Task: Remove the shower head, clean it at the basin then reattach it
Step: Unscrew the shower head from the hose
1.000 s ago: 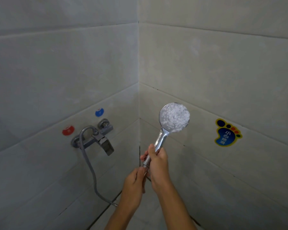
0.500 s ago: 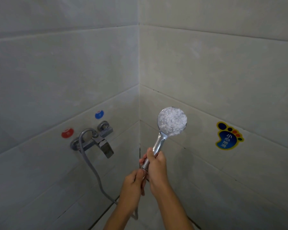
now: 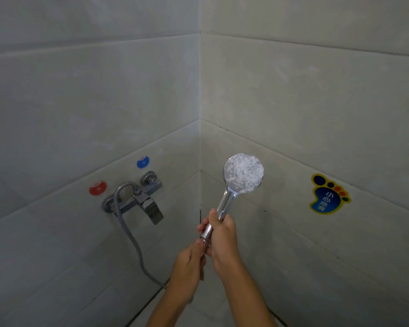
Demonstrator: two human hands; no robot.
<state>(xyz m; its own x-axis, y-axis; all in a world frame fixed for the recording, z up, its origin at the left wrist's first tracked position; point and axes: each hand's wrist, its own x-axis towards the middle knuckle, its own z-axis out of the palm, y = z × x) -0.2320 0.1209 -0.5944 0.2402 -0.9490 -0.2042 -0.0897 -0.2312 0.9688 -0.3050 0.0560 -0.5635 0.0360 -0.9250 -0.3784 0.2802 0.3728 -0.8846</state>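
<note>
Red sticker (image 3: 97,188) on wall, 9 o'clock from centre. Blue sticker (image 3: 143,162) up-right of it. Chrome mixer tap (image 3: 137,199) just below both. Grey hose (image 3: 130,234) loops from tap, hangs toward 6 o'clock, goes behind left wrist. Left hand (image 3: 188,267) fingers curled around hose end at base of handle. Right hand (image 3: 222,239) grips handle of shower head (image 3: 243,173), thumb along handle. Shower head upright, face toward camera, in front of wall corner. Foot-shaped sticker (image 3: 327,194) at 3 o'clock.

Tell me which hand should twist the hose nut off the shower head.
Left. The left hand already pinches the hose nut below the handle, while the right hand grips the shower head steady.
</note>
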